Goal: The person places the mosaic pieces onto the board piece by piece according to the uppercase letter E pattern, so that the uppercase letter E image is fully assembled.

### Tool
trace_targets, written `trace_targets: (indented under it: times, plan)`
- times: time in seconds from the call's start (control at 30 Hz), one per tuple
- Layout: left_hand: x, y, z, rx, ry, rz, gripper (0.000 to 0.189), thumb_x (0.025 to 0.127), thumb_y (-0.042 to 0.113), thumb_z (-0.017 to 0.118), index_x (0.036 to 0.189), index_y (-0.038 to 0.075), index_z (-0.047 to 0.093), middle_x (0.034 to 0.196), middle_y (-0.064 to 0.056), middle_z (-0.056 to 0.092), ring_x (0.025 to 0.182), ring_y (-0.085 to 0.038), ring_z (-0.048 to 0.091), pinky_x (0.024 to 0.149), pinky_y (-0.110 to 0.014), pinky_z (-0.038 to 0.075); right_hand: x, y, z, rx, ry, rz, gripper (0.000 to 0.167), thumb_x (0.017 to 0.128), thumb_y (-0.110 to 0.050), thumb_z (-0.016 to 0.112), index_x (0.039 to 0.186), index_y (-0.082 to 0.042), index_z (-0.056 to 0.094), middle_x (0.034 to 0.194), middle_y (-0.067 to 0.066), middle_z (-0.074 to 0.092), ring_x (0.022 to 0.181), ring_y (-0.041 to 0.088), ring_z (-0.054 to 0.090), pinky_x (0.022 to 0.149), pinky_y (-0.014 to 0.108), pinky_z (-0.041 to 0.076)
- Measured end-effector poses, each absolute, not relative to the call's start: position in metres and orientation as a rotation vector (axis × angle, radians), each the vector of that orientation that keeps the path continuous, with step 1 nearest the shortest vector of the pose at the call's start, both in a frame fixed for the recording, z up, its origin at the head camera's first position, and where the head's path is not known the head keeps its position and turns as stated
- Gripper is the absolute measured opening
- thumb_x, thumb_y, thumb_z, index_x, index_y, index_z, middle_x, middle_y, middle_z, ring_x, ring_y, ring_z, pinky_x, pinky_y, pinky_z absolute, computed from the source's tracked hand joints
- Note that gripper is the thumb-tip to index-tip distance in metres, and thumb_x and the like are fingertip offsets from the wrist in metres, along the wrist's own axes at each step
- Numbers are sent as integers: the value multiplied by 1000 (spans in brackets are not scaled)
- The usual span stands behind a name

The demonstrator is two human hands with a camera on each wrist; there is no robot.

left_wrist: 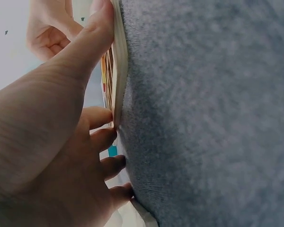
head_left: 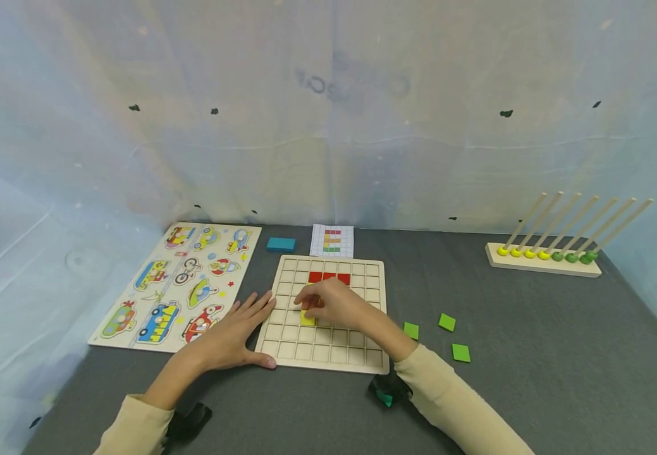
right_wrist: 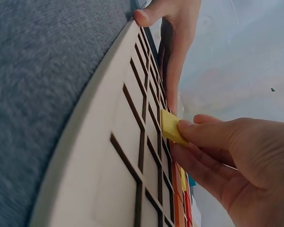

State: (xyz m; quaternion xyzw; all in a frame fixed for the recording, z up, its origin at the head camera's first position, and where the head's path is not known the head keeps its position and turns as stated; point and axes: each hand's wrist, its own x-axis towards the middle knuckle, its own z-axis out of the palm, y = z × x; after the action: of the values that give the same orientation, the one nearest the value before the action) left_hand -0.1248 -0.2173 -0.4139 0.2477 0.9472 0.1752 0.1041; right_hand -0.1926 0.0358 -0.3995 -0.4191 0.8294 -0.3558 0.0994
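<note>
The wooden board (head_left: pixel 356 358), pale and squarish with dark lines dividing it into small squares, lay flat. The left hand (head_left: pixel 230 338) touched it along the left edge, its thumb at the near left corner. A thin, square yellow tile (right_wrist: pixel 170 126) was tilted, one edge at the board's surface, pinched between the thumb and fingers of the right hand (head_left: pixel 336 304). Three red tiles (head_left: pixel 330 277) lay side by side in a row toward the board's far edge.
</note>
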Motion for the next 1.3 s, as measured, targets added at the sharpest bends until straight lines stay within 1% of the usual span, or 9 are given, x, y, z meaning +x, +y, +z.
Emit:
trace_targets:
  times: [0.13, 0.27, 0.43, 0.63, 0.73, 0.9, 1.1, 1.3]
  plan:
    - [-125, -217, -414, 729, 2792, 520, 116, 72, 75, 65, 155, 4, 25, 162, -15, 19, 147, -43, 13, 115, -64, 14, -192, 35, -403, -1222, 2506, -1015, 20, 88, -3, 72, 108, -5, 73, 92, 2, 71, 76, 9, 61, 69, 19, 51]
    - [-125, -217, -415, 732, 2794, 522, 115, 73, 74, 65, 155, 4, 25, 162, -15, 19, 147, -44, 13, 115, -64, 14, -193, 33, -407, -1231, 2531, -983, 19, 89, -2, 70, 107, -5, 73, 91, 2, 71, 76, 9, 60, 69, 20, 51]
    - [-124, -218, -416, 741, 2794, 531, 115, 73, 74, 65, 155, 4, 25, 161, -16, 19, 146, -44, 14, 115, -64, 14, -191, 33, -406, -1243, 2524, -967, 20, 89, -1, 69, 108, -5, 73, 92, 2, 71, 79, 10, 61, 72, 20, 52]
    - [-124, -218, -416, 741, 2792, 540, 115, 73, 75, 65, 155, 4, 25, 162, -16, 19, 146, -44, 13, 115, -64, 13, -187, 42, -399, -1247, 2533, -964, 21, 90, -5, 70, 111, -6, 72, 99, 1, 72, 85, 8, 62, 79, 23, 53]
    - [-125, -219, -416, 734, 2791, 541, 115, 73, 74, 65, 155, 4, 25, 162, -16, 18, 147, -44, 13, 115, -64, 13, -185, 52, -397, -1233, 2551, -980, 21, 90, -6, 70, 111, -6, 72, 100, 1, 72, 86, 8, 62, 81, 24, 53]
    - [-125, -219, -415, 724, 2785, 545, 115, 73, 72, 67, 155, 4, 24, 162, -16, 18, 147, -44, 12, 115, -64, 12, -182, 76, -394, -1215, 2575, -993, 20, 89, -6, 71, 110, -5, 72, 97, 1, 71, 84, 10, 61, 78, 26, 54]
    - [-125, -218, -416, 721, 2781, 557, 115, 73, 71, 68, 155, 4, 24, 162, -16, 17, 147, -44, 11, 116, -64, 11, -177, 113, -390, -1159, 2605, -988, 23, 90, -6, 70, 113, -4, 71, 100, 2, 71, 88, 11, 63, 78, 32, 56]
    - [-125, -219, -417, 721, 2780, 567, 116, 73, 72, 68, 156, 5, 23, 162, -15, 17, 147, -43, 11, 115, -64, 11, -171, 150, -393, -1104, 2670, -926, 24, 90, -7, 70, 114, -5, 70, 100, 1, 71, 87, 9, 64, 74, 28, 56]
